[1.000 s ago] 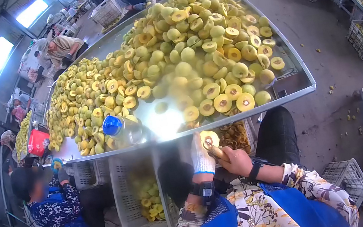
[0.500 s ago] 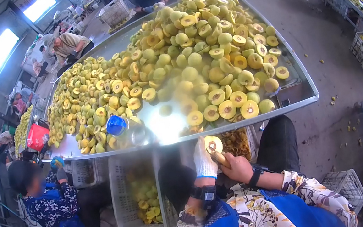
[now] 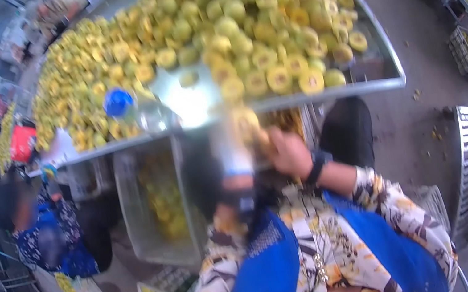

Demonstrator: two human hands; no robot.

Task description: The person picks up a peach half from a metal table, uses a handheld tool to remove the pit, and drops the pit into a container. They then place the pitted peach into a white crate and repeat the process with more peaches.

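In my gloved left hand (image 3: pixel 233 153) is a halved yellow peach (image 3: pixel 247 122), its cut face turned up; motion blurs the hand and the fruit. My bare right hand (image 3: pixel 292 154) is closed round a short light-brown handle whose tip meets the peach half; the tip itself is smeared. Both hands are close together just below the near rim of the metal table (image 3: pixel 301 98). Heaped on that table are many green-yellow peach halves (image 3: pixel 254 83), several with brown centres showing.
A clear bottle with a blue cap (image 3: pixel 118 102) lies near the table's rim. Below left stands a pale crate (image 3: pixel 135 226) of peach pieces. A co-worker (image 3: pixel 52 234) sits at the left. A slatted white rack (image 3: pixel 466 158) stands at the right.
The view has tilted down, so the table and peaches sit higher in it. My hands have shifted up and slightly left in view, still holding the peach half and the handled tool.
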